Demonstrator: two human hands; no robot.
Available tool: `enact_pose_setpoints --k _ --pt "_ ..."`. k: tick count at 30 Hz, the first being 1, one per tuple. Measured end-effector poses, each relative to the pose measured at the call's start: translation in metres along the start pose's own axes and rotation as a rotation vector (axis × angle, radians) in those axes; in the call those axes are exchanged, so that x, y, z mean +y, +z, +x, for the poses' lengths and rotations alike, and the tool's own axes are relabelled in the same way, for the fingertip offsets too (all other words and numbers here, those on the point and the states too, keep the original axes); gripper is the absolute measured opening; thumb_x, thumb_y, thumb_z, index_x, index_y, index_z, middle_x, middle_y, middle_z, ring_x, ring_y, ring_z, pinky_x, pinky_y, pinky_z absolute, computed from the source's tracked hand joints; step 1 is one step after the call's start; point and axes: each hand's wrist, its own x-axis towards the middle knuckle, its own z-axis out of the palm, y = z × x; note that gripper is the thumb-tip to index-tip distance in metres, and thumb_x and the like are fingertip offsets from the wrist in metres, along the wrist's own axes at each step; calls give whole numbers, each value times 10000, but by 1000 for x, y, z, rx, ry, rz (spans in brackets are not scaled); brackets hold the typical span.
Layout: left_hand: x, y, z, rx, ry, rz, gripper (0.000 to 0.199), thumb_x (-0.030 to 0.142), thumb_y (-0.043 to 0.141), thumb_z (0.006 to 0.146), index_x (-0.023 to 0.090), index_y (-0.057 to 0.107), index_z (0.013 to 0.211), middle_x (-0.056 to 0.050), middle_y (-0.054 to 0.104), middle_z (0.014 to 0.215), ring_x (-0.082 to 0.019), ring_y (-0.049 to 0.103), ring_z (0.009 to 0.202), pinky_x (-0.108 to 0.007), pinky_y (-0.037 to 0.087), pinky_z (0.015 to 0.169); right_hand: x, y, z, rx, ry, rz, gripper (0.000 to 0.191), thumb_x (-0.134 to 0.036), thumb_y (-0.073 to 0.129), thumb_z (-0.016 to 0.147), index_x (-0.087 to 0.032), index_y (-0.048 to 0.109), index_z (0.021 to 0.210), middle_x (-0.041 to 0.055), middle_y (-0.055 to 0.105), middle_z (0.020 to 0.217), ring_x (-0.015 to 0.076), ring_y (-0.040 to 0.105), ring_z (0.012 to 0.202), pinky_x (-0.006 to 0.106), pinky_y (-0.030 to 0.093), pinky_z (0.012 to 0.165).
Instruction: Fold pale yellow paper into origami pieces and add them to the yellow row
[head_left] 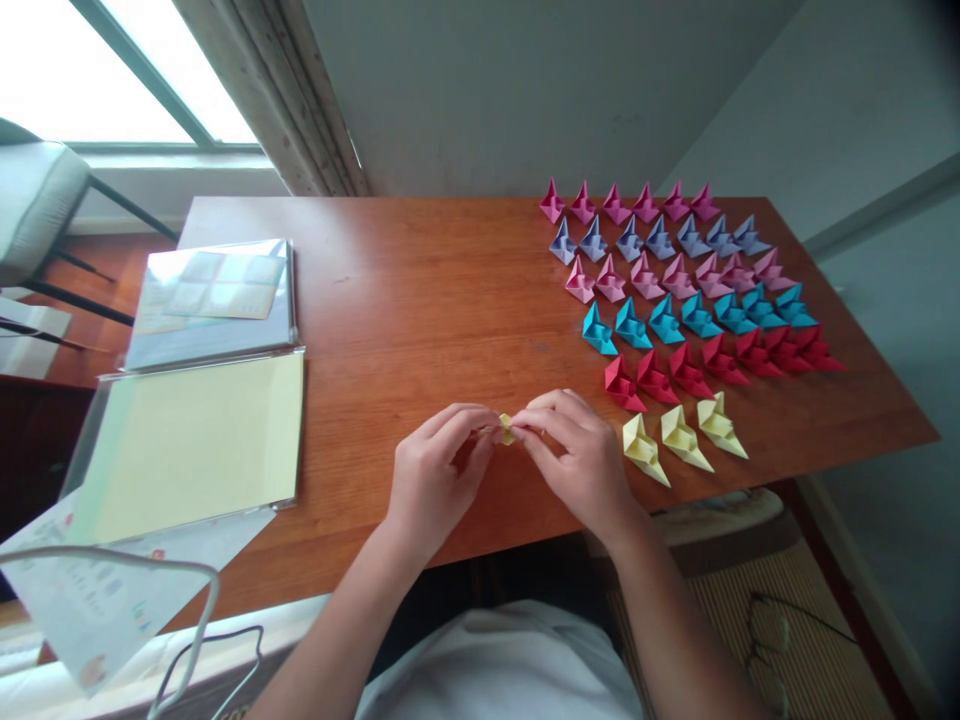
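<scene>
While the brown table [420,290] stretches across the scene, 6 rows of folded paper shapes [646,285] command its right side: 6 magenta pieces [646,207] at the far end, then 7 lavender pieces [660,243], 7 pink pieces [679,284], 7 blue pieces [700,320], 7 red pieces [723,364] and, nearest, 3 pale yellow pieces [682,440]. Over on the left lie 2 packs, the yellow pack [199,440] near and the blue-grey pack [217,338] just beyond it. Now to the near middle, where the left hand [441,470] and right hand [581,455] come close together, fingers narrowed to a pinch on both! And there, smallest of all, is the yellow paper [507,431], gripped between both sets of fingertips, left of the pale yellow row and well apart from the packs.
</scene>
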Motion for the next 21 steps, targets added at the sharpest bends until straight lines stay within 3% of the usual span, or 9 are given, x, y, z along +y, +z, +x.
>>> enact_pose_setpoints --k 8,14,21 --pt "-3 -1 0 24 18 80 73 147 678 901 202 718 874 -27 724 907 -148 682 830 -257 543 763 0 3 -2 -29 -32 -46 111 -160 607 975 -209 706 980 53 682 880 194 602 860 333 519 792" --pt "-2 -2 1 11 84 92 84 138 673 902 193 737 898 -18 681 817 -137 636 738 -252 515 681 0 3 -4 -10 -47 -68 144 -147 598 975 -226 716 998 44 697 886 180 625 838 316 525 772" --pt "2 -5 3 -1 -17 -59 109 114 657 908 201 714 873 -13 699 846 -115 655 749 -218 524 689 0 2 -9 62 -26 -14 168 -124 618 944 -241 728 992 37 725 903 165 682 815 291 539 742"
